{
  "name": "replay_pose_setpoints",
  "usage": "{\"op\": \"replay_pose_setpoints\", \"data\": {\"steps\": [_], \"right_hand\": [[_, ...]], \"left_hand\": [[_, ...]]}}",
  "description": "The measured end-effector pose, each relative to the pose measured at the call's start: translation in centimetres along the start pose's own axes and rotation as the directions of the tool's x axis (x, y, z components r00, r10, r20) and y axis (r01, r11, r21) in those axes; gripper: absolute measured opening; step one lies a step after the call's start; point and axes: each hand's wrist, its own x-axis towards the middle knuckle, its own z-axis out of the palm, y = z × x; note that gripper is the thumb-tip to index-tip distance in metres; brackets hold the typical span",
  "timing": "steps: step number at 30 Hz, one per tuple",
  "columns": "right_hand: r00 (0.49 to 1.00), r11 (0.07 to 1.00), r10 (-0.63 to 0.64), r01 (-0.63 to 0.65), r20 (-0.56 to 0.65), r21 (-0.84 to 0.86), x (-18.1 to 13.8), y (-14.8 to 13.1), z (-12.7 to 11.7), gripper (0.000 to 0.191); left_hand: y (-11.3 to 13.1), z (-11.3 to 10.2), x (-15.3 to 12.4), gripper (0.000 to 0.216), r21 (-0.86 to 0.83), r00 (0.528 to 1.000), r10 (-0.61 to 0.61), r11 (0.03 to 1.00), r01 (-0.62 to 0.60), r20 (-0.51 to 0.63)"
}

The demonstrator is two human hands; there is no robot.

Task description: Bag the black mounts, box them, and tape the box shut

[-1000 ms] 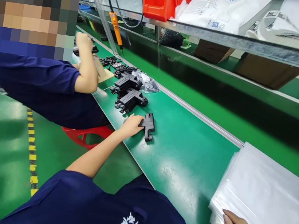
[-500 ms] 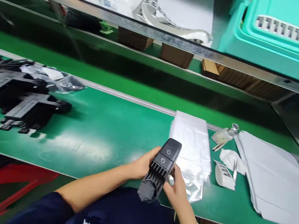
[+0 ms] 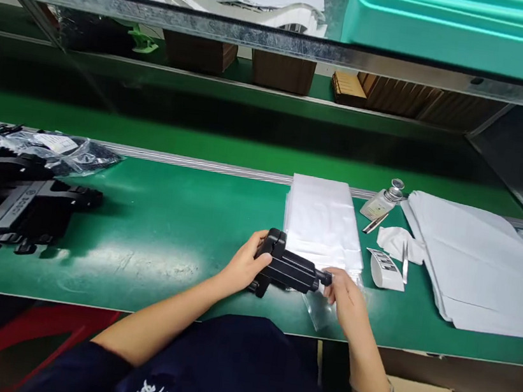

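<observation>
My left hand is closed around the thick end of a black plastic part that lies sideways just above the green table. My right hand pinches the part's narrow right end, close to the near edge of a stack of clear plastic bags. One loose bag lies under my right hand.
More black plastic parts and a bag of small pieces lie at the left. A small glass bottle, tweezers, a label roll and white sheets sit at the right. A shelf overhangs the back.
The view swung from the left of the table to the bag stack. The part, picked from the table by my left hand, now lies sideways held in both hands.
</observation>
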Motion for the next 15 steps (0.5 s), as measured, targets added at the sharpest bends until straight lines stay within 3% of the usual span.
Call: {"op": "replay_pose_setpoints", "data": {"steps": [2,4,8,12,15], "right_hand": [[0.992,0.986,0.088,-0.099,0.085,0.132,0.1,0.4,-0.1,0.040],[0.997,0.983,0.044,-0.054,0.061,0.177,0.1,0.5,-0.1,0.032],[0.994,0.989,-0.108,0.111,-0.028,0.098,-0.1,0.0,-0.3,0.030],[0.991,0.970,-0.023,-0.009,0.129,0.243,0.1,-0.1,-0.6,0.028],[0.996,0.982,-0.051,0.035,0.079,0.183,-0.2,0.0,-0.8,0.024]], "left_hand": [[0.4,-0.2,-0.2,0.070,0.016,0.998,0.064,0.998,-0.064,0.003],[0.7,-0.3,-0.1,0.069,0.003,0.999,0.050,0.999,-0.050,-0.011],[1.1,-0.3,0.1,0.063,-0.105,0.997,-0.070,0.992,0.067,-0.028],[1.3,-0.5,-0.3,0.072,-0.086,0.999,0.034,0.996,-0.035,-0.021],[1.4,-0.5,-0.5,0.071,-0.112,1.000,0.005,0.994,-0.006,-0.007]]}}
